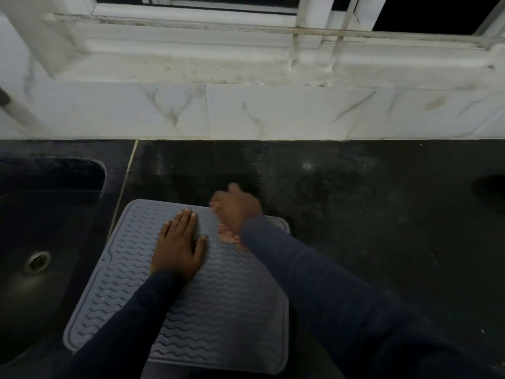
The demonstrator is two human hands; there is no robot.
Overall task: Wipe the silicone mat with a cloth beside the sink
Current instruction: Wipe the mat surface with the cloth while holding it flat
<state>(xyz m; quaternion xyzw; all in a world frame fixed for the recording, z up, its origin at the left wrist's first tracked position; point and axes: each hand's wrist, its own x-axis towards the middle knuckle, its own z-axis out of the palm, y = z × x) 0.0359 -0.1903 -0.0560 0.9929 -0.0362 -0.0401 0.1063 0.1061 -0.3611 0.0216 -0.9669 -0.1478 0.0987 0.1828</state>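
wiping seems under way: left hand (180,243) pressed flat on the grey mat (196,318), right hand (237,209) clutching a pinkish cloth (228,234) at its far right corner, nearer part likely left.

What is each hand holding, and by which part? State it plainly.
The right hand grips a bunched pinkish cloth; blur hides which part. The left hand only presses flat on the mat.

You wear a plain dark navy top. Its left sleeve (131,318) and right sleeve (314,283) reach your wrists. Your left hand (179,243) and right hand (237,208) are bare.
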